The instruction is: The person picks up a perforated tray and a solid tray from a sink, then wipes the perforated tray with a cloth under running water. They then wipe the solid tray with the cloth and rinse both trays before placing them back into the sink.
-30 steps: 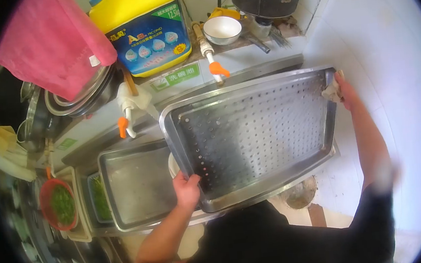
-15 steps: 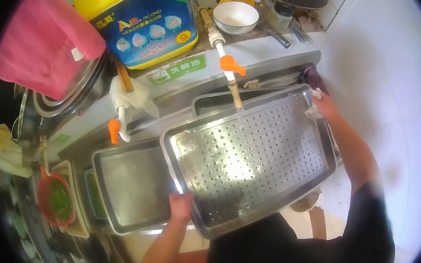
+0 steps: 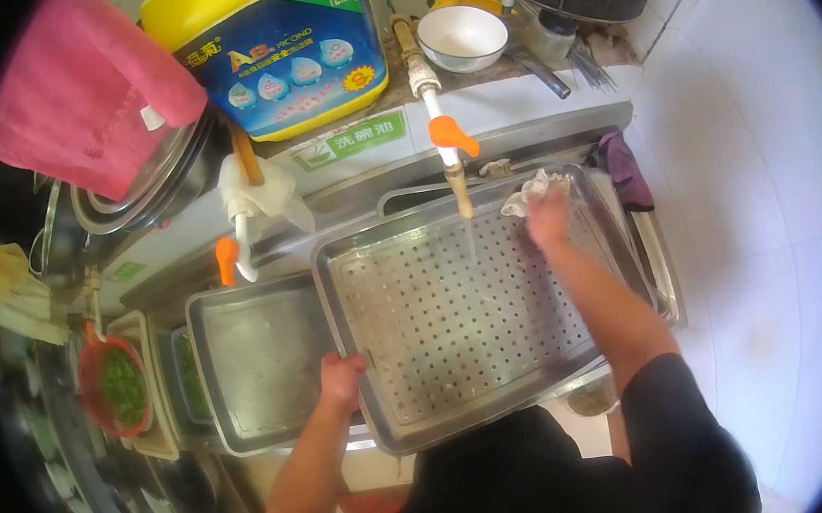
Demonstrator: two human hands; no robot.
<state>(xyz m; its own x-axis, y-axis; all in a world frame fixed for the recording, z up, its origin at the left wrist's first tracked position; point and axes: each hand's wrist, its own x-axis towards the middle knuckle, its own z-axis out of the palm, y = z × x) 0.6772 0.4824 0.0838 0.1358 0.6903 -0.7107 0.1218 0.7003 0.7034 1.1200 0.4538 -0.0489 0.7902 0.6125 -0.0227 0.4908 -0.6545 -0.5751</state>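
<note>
A large perforated metal tray point(image 3: 456, 321) lies tilted over the sink, under a tap with an orange handle point(image 3: 453, 136). Water seems to run from the tap's spout onto the tray. My left hand point(image 3: 341, 378) grips the tray's left rim, fingers wrapped around the edge. At the tray's far right part, my right hand point(image 3: 548, 217) is closed on a whitish cloth point(image 3: 534, 192), which touches the inside near the back rim. A second, solid metal tray point(image 3: 259, 367) sits to the left, partly covered by the perforated one.
A yellow and blue detergent jug point(image 3: 292, 71) and a white bowl point(image 3: 462, 39) stand on the ledge behind. Further left are another orange-handled tap point(image 3: 228, 260), a red basket of greens point(image 3: 117, 388) and a pink cloth point(image 3: 94, 98). A white wall point(image 3: 760, 226) bounds the right side.
My right hand has moved left with the cloth, from the tray's right back corner to inside its back edge. The left hand still holds the left rim, and the tray has shifted slightly.
</note>
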